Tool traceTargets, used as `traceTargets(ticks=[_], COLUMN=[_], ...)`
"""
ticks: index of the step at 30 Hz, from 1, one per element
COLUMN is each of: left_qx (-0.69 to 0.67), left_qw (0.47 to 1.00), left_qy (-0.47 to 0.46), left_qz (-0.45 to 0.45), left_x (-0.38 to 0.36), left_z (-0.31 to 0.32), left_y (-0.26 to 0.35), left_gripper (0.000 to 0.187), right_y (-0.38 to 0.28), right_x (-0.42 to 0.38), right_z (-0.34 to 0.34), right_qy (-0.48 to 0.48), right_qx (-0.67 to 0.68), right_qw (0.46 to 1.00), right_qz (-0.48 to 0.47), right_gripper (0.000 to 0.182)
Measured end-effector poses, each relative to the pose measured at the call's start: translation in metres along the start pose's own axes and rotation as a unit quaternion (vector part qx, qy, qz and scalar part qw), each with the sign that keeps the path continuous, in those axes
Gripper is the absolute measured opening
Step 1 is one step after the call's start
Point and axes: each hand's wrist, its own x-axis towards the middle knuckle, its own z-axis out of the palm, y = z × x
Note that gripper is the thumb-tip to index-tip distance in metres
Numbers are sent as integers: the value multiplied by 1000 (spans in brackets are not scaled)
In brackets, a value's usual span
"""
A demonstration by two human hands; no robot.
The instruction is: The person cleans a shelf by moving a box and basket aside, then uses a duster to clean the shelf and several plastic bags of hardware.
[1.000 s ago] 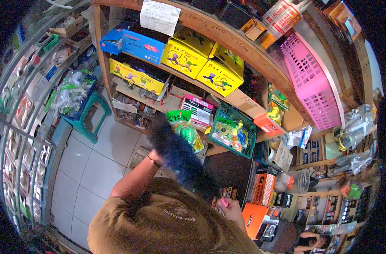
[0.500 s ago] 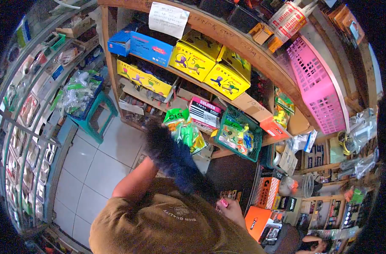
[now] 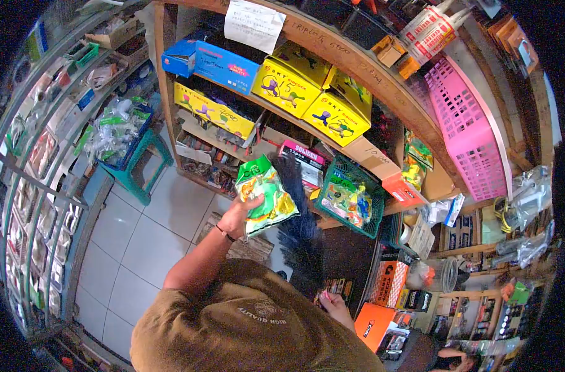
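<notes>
My left hand (image 3: 234, 218) is closed on a green-and-white plastic packet (image 3: 267, 197) with yellow and orange pieces showing, held up in front of the shelf. Low on the right, my right hand (image 3: 337, 308) grips the pink handle of a dark feather duster (image 3: 300, 239). The duster's blurred feathers reach up past the packet's right side, in front of the pink, black and white Soligen box (image 3: 305, 162). Most of the duster's handle is hidden inside my fist.
Yellow boxes (image 3: 285, 87) and a blue box (image 3: 223, 67) stand on the wooden shelf. A green basket (image 3: 374, 214) of packets sits to their right, below a pink basket (image 3: 471, 133). A teal stool (image 3: 147, 162) stands at left. Another person's hand (image 3: 465, 363) shows bottom right.
The packet, earlier partly behind the duster at the shelf, is now visible in my raised left hand. The duster's feathers have swung right, uncovering the left hand.
</notes>
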Motion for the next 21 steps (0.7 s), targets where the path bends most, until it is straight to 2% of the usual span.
traceTargets(ticks=[3, 5, 6, 7, 9, 11, 12, 13, 14, 15, 16, 17, 18, 19, 20, 21], left_qx=[38, 44, -27, -137, -267, -271, -316, -297, -270, -243, -287, -316, -281, -245, -336, -254], left_qw=[998, 994, 993, 991, 963, 956, 925, 933, 948, 960, 950, 929, 941, 952, 924, 960], left_qy=[12, 82, 17, 3, -8, -104, -209, -200, -166, -131, -120, -190, -187, -184, -179, -116], left_qz=[42, 60, 112, -2, -28, 49, 34, 25, 31, 37, 39, 30, 26, 21, 40, 19], left_x=[10, 7, 10, 5, -7, 7, 13, 17, 7, -3, 4, 3, 4, 0, 6, 9], left_z=[-17, -21, -7, -2, 28, 2, -9, -26, 0, 26, 13, 9, 7, 14, 4, 4], left_y=[-11, -16, -16, -7, 5, -8, -11, -14, -3, 9, 6, 6, 3, 6, -1, -1], left_gripper=[39, 41, 40, 39, 39, 44, 52, 60, 63, 66, 69, 65, 63, 60, 59, 59], right_y=[-1, 2, 6, 9, 9, 8, 10, 11, 13, 1, -20, -31, -25, -20, -16, -14], right_x=[-3, -3, 0, 1, 4, 5, 4, 3, 1, 0, -5, -8, -7, -3, -1, 0], right_z=[2, 1, 0, 0, 4, 9, 11, 11, 11, 9, 7, 6, 7, 7, 6, 6], right_qy=[-10, -10, -20, -30, -9, 12, 5, -2, 10, 10, 28, 46, 46, 25, 3, 4], right_qx=[2, -4, -45, -86, -43, -3, -35, -67, -42, -43, -26, -7, -6, -65, -123, -122], right_qw=[1000, 1000, 998, 992, 997, 999, 997, 993, 989, 988, 998, 997, 997, 998, 991, 991], right_qz=[-4, -11, -48, -83, -66, -51, -71, -93, -144, -146, -42, 62, 64, 5, -58, -60], right_gripper=[31, 30, 28, 27, 26, 25, 25, 24, 24, 24, 24, 24, 24, 24, 24, 24])
